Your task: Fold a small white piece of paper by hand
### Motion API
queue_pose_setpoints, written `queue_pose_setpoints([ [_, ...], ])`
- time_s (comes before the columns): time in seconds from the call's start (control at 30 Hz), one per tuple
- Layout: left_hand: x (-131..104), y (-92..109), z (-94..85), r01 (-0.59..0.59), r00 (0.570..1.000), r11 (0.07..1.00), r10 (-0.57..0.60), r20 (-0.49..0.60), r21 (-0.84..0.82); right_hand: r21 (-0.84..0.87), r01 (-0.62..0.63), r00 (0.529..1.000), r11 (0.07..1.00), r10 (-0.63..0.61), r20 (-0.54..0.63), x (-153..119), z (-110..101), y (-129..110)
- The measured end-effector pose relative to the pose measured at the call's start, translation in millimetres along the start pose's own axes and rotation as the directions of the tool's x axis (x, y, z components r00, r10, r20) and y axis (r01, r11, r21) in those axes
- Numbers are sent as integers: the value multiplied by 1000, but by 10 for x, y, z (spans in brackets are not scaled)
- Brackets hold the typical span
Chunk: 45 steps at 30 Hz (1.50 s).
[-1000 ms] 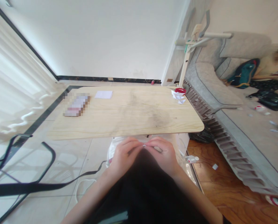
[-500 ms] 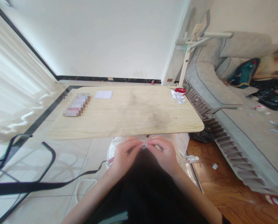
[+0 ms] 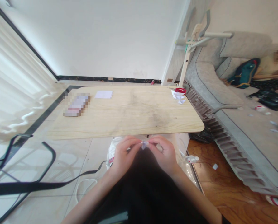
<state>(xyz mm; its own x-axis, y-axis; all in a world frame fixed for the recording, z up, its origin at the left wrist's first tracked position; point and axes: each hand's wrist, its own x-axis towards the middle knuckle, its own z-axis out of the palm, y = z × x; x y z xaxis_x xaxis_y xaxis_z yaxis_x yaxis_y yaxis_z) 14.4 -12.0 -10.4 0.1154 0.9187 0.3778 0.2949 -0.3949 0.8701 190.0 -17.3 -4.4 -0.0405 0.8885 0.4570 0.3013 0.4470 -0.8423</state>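
Note:
A small folded white paper [image 3: 144,144] is pinched between my two hands, just in front of the table's near edge. My left hand [image 3: 127,153] grips its left side with thumb and fingers. On its right side, my right hand [image 3: 163,152] holds it the same way. The wooden table [image 3: 120,118] bears a stack of white paper [image 3: 103,94] at its back left. Several folded white paper pieces [image 3: 179,97] lie at the back right, beside a red ring-shaped object [image 3: 180,91].
A blurred-out flat object [image 3: 76,105] lies on the table's left. Black metal bars and a strap [image 3: 31,187] stand at the left. To the right are a grey sofa [image 3: 244,133] with a seated person [image 3: 268,67], and a white bottle [image 3: 192,159] near the floor.
My fingertips have moved slightly apart, and more of the folded paper shows between them. The person on the sofa has moved their hands a little.

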Motion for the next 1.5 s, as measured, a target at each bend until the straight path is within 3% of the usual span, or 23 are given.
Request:
queue_pose_setpoints([
  [0.3,1,52,-18,121,992,990,-123,-24,-71,-13,47,999,999,-47,-7,-16,-12,8],
  [0.5,-14,41,-13,214,975,965,-222,-35,-154,52,-12,1000,999,13,-12,-37,-19,40],
  [0.77,-18,38,-70,207,977,967,-196,86,-150,35,9,1000,999,-9,0,-24,-45,9],
  [1.13,20,121,-33,335,938,885,-345,27,-323,94,-28,999,995,30,-15,-54,-32,48],
  [1.33,-20,-7,-4,344,928,843,-371,16,-413,132,-65,998,989,67,-10,-64,-29,64],
  [1.5,3,-2,-41,330,935,855,-353,18,-399,112,-22,999,993,25,-25,-55,-39,44],
])
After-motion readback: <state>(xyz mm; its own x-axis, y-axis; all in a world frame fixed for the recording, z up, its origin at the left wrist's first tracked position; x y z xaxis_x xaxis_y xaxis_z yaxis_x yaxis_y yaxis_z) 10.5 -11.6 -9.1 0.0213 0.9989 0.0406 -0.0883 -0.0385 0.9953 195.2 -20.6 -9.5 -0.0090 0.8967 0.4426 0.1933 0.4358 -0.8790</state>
